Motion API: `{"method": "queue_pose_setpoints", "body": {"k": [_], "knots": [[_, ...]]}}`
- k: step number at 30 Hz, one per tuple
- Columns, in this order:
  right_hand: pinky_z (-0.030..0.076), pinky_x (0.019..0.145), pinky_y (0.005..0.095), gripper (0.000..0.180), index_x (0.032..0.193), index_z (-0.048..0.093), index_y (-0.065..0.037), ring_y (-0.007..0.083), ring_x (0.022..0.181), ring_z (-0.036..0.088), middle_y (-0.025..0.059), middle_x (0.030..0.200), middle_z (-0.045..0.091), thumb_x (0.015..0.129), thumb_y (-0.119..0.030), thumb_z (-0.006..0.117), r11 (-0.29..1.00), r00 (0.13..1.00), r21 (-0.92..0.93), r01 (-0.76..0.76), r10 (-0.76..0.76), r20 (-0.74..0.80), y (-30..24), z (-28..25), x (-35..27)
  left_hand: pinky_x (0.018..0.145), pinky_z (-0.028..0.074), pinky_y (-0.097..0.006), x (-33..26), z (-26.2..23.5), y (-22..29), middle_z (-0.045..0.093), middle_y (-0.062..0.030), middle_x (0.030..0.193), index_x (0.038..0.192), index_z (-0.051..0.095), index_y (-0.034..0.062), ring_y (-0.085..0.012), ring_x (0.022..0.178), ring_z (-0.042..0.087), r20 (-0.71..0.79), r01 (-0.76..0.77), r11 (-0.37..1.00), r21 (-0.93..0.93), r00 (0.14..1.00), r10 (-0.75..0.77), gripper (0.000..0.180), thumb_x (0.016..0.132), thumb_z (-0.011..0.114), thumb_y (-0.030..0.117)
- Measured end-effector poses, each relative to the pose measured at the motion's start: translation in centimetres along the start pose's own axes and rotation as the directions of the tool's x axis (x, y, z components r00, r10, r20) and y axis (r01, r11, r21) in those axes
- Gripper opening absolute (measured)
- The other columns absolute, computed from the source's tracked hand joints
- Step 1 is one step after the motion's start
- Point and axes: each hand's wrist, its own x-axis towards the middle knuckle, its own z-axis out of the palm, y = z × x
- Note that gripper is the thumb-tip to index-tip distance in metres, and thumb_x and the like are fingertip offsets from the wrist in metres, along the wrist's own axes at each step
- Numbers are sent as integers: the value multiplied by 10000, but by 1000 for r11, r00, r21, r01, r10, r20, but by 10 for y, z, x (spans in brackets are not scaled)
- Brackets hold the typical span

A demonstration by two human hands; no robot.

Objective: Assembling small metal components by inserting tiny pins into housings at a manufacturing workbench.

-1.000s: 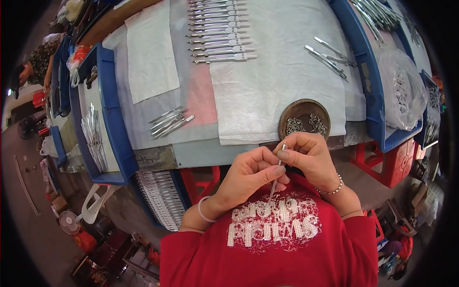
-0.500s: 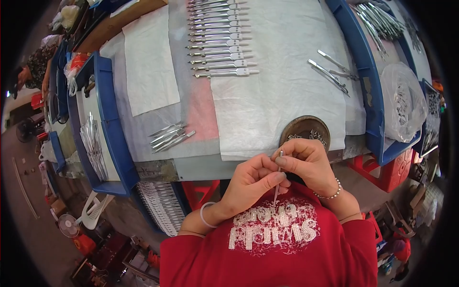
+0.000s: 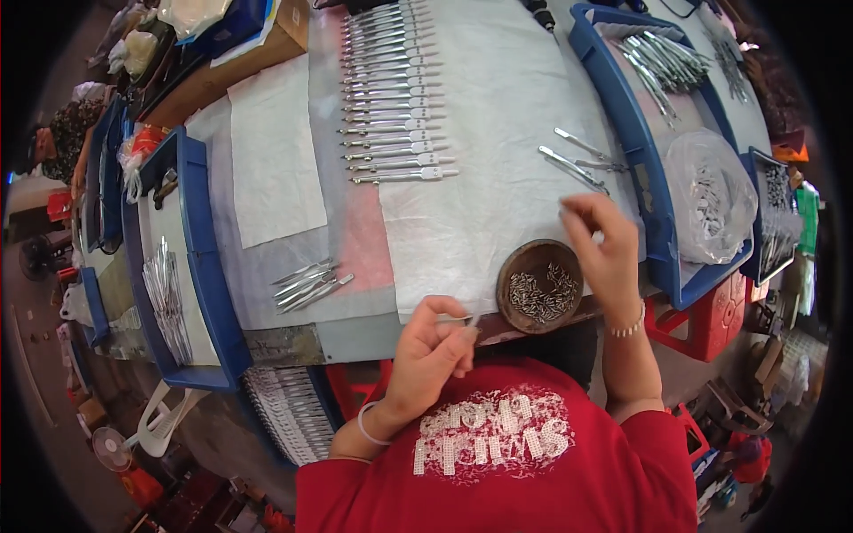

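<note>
My left hand (image 3: 433,346) sits at the table's near edge, its fingers pinched on a thin metal piece (image 3: 464,319) that sticks out to the right. My right hand (image 3: 604,249) is raised over the white cloth (image 3: 498,115), fingers apart and holding nothing, just right of a round brown bowl (image 3: 539,286) of small metal parts. A few loose metal tools (image 3: 577,158) lie just beyond that hand. A long row of finished metal tools (image 3: 395,98) lies on the cloth farther off.
A small pile of metal tools (image 3: 309,284) lies left of my left hand. Blue trays (image 3: 200,266) flank the table; the right tray (image 3: 635,133) holds more tools and a plastic bag (image 3: 711,195). A red crate (image 3: 711,315) stands below it.
My hands were together at my chest working on one metal piece. They have parted: the left keeps the piece, the right has lifted up and to the right past the bowl.
</note>
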Motion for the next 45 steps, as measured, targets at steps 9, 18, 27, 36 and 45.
{"method": "queue_pose_setpoints", "body": {"k": [9, 18, 27, 36, 45], "knots": [[484, 682, 421, 64, 858, 578, -16, 327, 797, 612, 152, 870, 590, 840, -72, 551, 819, 966, -516, 252, -245, 83, 39, 11, 57, 697, 440, -220, -39, -18, 2, 578, -19, 811, 1079, 546, 5, -79, 760, 531, -122, -111, 991, 71, 985, 119, 167, 923, 554, 63], [438, 657, 420, 106, 839, 492, -3, 382, 757, 552, 202, 820, 547, 766, -44, 557, 766, 958, -575, 287, -214, 193, 35, 4, 64, 836, 433, -239, -49, -24, 4, 575, -44, 1022, 1074, 604, -17, -98, 929, 546, 114, -401, 899, 175, 916, 386, 183, 940, 488, 24], [418, 582, 196, 204, 987, 603, 48, 86, 692, 540, 60, 830, 594, 802, 103, 536, 978, 983, 200, 50, -83, 162, -55, -20, -33, 827, 456, -223, -41, -14, 3, 572, -27, 965, 1132, 490, -16, -69, 895, 541, 122, -350, 937, 24, 931, 345, 185, 972, 489, 77], [461, 538, 224, 175, 948, 666, -12, 124, 622, 593, 65, 759, 576, 784, 50, 658, 922, 906, 386, 38, -195, 376, -91, 25, -71, 754, 499, -221, -32, -3, -8, 631, -67, 924, 1044, 534, -33, -93, 877, 613, 75, -385, 909, 156, 923, 378, 114, 941, 524, 14], [472, 533, 227, 201, 940, 660, 16, 128, 630, 602, 87, 822, 618, 757, -20, 731, 854, 954, 515, -72, -92, 286, -75, 31, -78, 672, 489, -189, -32, 4, -2, 646, -81, 895, 1071, 486, -27, -79, 805, 607, 269, -513, 687, 515, 857, 439, 140, 938, 526, -6]]}}
